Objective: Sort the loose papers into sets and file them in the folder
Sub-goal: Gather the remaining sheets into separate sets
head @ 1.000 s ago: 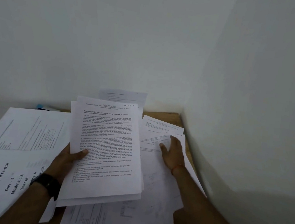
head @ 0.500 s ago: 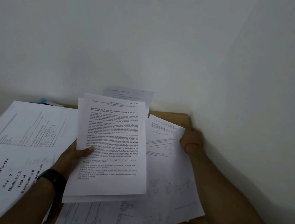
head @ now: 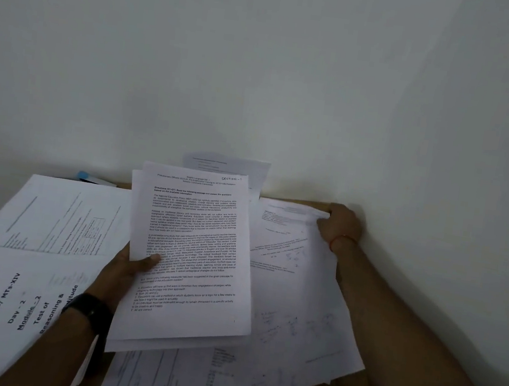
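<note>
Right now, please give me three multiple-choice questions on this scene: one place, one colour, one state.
1. Where is the right hand? A) on the booklet B) at the far edge of the loose sheets, by the wall C) under the table
2. The left wrist's band is: A) red B) white C) black
3. The stack in the left hand is: A) rolled B) held up, thumb on front C) lying flat
1B, it grips that edge; 2C, the band looks black; 3B, the thumb presses the front page.
</note>
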